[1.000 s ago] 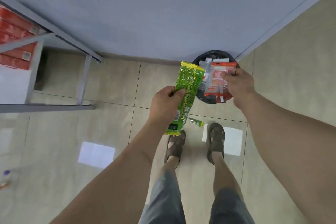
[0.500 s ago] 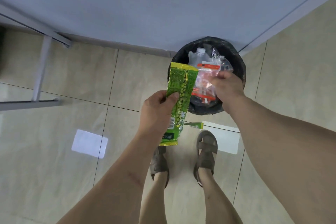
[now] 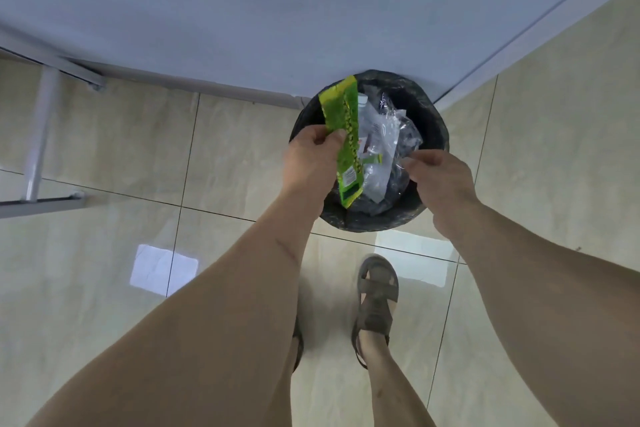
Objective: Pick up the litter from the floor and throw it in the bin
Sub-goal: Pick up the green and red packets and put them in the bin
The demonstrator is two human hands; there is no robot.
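Note:
A round bin (image 3: 434,114) with a black liner stands on the tiled floor in the corner against the wall. Clear plastic bags and a bottle (image 3: 379,135) fill it. My left hand (image 3: 310,158) grips a long green snack packet (image 3: 346,128) by its middle, upright over the bin's left side. My right hand (image 3: 441,177) hovers over the bin's near right rim, its fingers loosely curled beside the clear plastic, with nothing visibly held in them.
Grey metal frame legs (image 3: 38,135) stand at the left by the wall. My sandalled right foot (image 3: 375,305) is just in front of the bin. Glossy beige tiles (image 3: 104,288) with light reflections cover the floor.
I have stepped closer to the bin. The red-and-clear wrapper has left my right hand and is among the plastic in the bin. My left hand has carried the green packet over the bin.

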